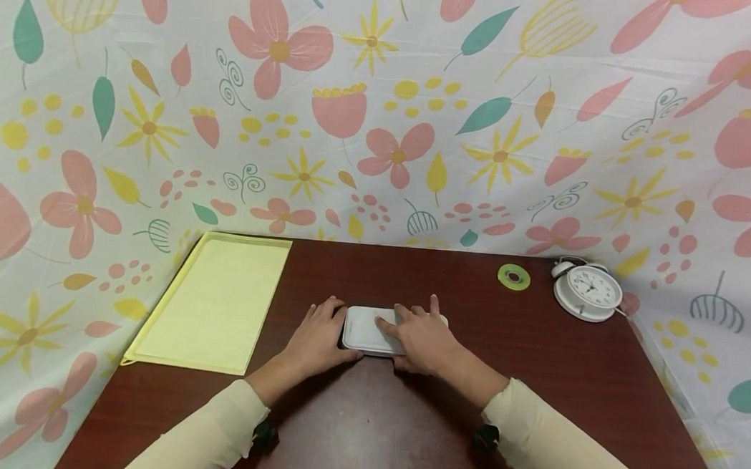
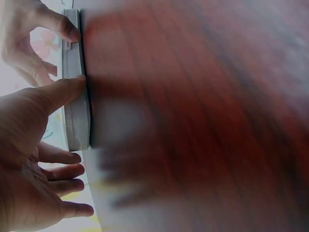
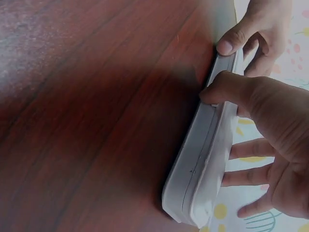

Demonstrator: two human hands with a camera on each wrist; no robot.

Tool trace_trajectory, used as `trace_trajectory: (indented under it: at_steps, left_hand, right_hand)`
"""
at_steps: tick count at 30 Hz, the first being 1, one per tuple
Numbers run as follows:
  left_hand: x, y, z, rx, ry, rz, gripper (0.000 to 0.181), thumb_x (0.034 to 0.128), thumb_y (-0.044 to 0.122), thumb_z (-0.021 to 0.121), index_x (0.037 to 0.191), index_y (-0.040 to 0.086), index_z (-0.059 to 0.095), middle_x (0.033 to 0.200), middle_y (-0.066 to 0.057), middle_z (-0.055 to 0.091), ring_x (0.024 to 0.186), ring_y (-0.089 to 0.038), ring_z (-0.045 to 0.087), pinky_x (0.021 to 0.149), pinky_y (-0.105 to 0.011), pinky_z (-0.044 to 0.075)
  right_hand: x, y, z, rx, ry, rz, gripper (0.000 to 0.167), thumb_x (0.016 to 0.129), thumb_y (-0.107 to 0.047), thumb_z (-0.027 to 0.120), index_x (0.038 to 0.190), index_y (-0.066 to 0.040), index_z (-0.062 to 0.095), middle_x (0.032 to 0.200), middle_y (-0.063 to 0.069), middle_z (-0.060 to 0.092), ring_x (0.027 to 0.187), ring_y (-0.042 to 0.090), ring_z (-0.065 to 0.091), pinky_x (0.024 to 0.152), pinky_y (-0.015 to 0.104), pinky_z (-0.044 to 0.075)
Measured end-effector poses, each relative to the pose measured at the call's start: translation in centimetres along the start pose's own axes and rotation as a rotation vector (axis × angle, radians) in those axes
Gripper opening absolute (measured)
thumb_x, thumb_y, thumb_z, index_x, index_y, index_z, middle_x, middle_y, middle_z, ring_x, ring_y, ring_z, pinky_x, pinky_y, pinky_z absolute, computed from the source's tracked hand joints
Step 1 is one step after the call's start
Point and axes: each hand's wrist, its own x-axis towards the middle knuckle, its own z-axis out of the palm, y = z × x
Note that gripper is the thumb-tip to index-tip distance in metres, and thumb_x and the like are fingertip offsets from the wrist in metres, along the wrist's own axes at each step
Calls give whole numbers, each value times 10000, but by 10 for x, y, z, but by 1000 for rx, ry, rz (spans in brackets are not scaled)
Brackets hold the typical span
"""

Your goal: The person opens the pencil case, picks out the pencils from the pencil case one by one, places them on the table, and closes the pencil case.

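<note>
A flat white case [image 1: 363, 327] with rounded corners lies on the table between both hands. The left hand [image 1: 319, 340] holds its left end, thumb at the front edge and fingers at the far side. In the left wrist view, that thumb presses the case's side [image 2: 77, 116] while the other fingers extend past the end. The right hand [image 1: 428, 344] lies over the right part, a finger on the lid. Its thumb touches the front side near a small tab in the right wrist view, where the case [image 3: 188, 169] shows a seam and looks closed.
A pale yellow zip folder [image 1: 210, 303] lies flat at the left. Toward the back right are a green roll of tape [image 1: 513, 277] and a white twin-bell alarm clock [image 1: 588, 289]. Floral cloth [image 1: 369, 119] hangs behind the dark red-brown table [image 1: 364, 420] and along its sides.
</note>
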Motion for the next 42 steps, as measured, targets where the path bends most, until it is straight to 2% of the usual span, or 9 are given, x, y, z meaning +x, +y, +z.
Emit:
trace_trajectory:
  at_steps: [7, 11, 21, 27, 35, 42]
  left_hand:
    - [2, 0, -5, -5, 16, 27, 903, 891, 463, 936, 1497, -111, 592, 1591, -269, 529, 1589, -475, 442, 1296, -642, 398]
    - [4, -1, -2, -8, 15, 39, 903, 887, 440, 941, 1491, -132, 590, 1572, -279, 542, 1572, -490, 454, 1265, -649, 429]
    - [6, 3, -1, 45, -12, 35, 914, 893, 500, 927, 1490, -112, 605, 1556, -245, 567, 1569, -455, 470, 1299, -550, 427]
    - [7, 3, 0, 40, -13, 29, 915, 878, 513, 936, 1487, -89, 614, 1548, -224, 578, 1562, -439, 480, 1297, -541, 431]
    - [8, 1, -4, 8, -20, 8, 955, 817, 601, 956, 1439, -59, 656, 1454, -180, 602, 1450, -404, 549, 1247, -526, 474]
    - [12, -1, -2, -11, -14, -2, 954, 787, 599, 977, 1424, -35, 660, 1396, -153, 602, 1392, -372, 564, 1201, -505, 503]
  right_hand:
    - [8, -6, -4, -39, -23, -19, 854, 872, -598, 907, 1607, -291, 599, 1562, 210, 624, 1307, 438, 706, 1127, 699, 536]
    - [9, -6, -5, -41, -38, -17, 851, 873, -589, 907, 1604, -274, 606, 1555, 231, 624, 1288, 456, 707, 1108, 663, 565]
    - [9, -5, -4, -86, -18, -44, 868, 814, -588, 936, 1555, -236, 654, 1465, 274, 675, 1116, 459, 754, 973, 564, 646]
    - [10, -2, -5, -58, -33, -57, 875, 812, -588, 944, 1559, -236, 654, 1446, 256, 687, 1088, 423, 768, 950, 541, 655]
    - [11, 2, -5, -39, -28, -96, 852, 814, -590, 946, 1543, -244, 673, 1236, 161, 732, 949, 289, 774, 805, 452, 670]
    - [12, 8, -9, 27, -41, -97, 821, 831, -545, 948, 1544, -241, 677, 1284, 171, 733, 926, 268, 773, 805, 408, 672]
